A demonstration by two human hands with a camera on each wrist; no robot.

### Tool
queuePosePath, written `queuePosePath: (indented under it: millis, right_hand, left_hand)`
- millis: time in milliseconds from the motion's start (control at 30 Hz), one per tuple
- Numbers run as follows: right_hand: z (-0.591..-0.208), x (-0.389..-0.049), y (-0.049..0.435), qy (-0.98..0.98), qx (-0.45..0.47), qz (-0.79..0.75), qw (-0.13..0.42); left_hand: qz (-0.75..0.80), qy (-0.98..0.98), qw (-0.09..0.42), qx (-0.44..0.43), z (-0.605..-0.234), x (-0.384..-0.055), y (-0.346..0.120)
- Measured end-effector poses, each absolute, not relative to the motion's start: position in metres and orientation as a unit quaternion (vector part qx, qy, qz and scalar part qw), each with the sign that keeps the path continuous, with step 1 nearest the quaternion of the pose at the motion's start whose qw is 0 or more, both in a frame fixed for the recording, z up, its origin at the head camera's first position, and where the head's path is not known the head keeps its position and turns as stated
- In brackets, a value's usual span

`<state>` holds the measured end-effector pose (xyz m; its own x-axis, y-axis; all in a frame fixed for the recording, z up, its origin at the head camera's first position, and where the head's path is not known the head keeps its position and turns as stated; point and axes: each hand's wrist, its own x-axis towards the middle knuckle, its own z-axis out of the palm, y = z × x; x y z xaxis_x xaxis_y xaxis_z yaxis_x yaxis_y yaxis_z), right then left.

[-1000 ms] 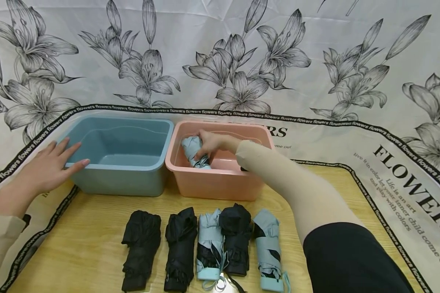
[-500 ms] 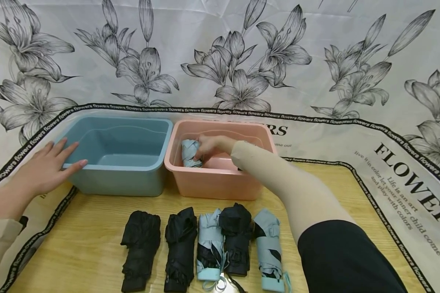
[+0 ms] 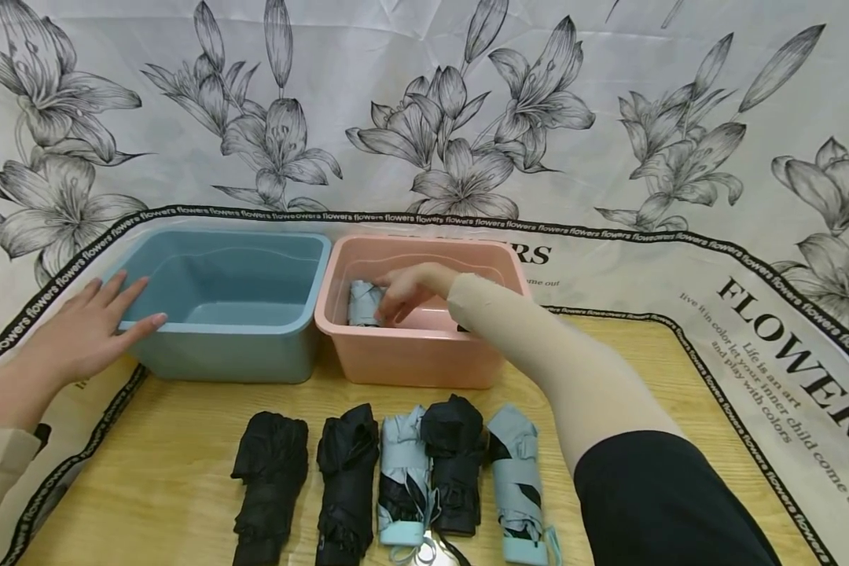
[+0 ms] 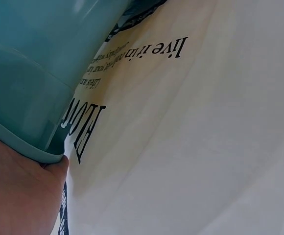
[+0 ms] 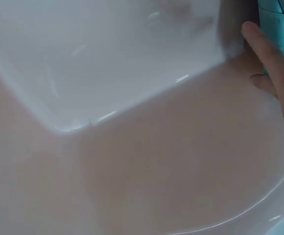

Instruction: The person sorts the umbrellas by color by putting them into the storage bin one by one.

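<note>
A folded light-blue umbrella [image 3: 364, 303] lies at the left end inside the pink bin [image 3: 424, 358]. My right hand [image 3: 413, 289] is inside that bin, just right of the umbrella, with fingers loosened from it. In the right wrist view, extended fingers [image 5: 274, 58] are beside the light-blue fabric [image 5: 280, 30]; whether they touch it I cannot tell. My left hand [image 3: 78, 330] rests on the left rim of the blue bin [image 3: 226, 354], fingers spread. The thumb side of that hand [image 4: 24, 191] meets the rim in the left wrist view.
In front of the bins lie several folded umbrellas in a row: black ones [image 3: 272, 479] [image 3: 348, 479] [image 3: 456, 464] and light-blue ones [image 3: 403, 472] [image 3: 516, 479]. The bins stand side by side on a wooden table [image 3: 156, 472], with a flower-print cloth [image 3: 608, 267] behind.
My right hand has lowered the light-blue umbrella into the left end of the pink bin and let go of it. The left hand has stayed on the blue bin's rim.
</note>
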<state>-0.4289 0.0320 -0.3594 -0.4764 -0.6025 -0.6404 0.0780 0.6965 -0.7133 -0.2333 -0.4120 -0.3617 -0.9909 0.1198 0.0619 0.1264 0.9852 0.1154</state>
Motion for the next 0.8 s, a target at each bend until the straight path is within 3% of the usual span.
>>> queuePosePath:
  millis: [133, 467, 533, 667, 800]
  right_hand:
    - [-0.351, -0.424, 0.035, 0.803, -0.181, -0.316, 0.471]
    - [-0.299, -0.407, 0.054, 0.838, -0.237, -0.324, 0.369]
    - [-0.287, -0.403, 0.061, 0.854, -0.27, -0.314, 0.315]
    - [-0.267, -0.389, 0.075, 0.899, -0.357, -0.216, 0.135]
    - [-0.256, -0.364, 0.095, 0.919, -0.371, -0.132, -0.005]
  left_hand:
    - [-0.061, -0.996, 0.026, -0.061, -0.364, -0.227, -0.412]
    - [-0.068, -0.995, 0.033, -0.064, -0.365, -0.23, -0.412]
    - [-0.065, -0.995, 0.034, -0.067, -0.363, -0.232, -0.411]
    - [-0.065, -0.995, 0.039, -0.07, -0.36, -0.231, -0.41]
    - [-0.064, -0.995, 0.041, -0.071, -0.36, -0.231, -0.41]
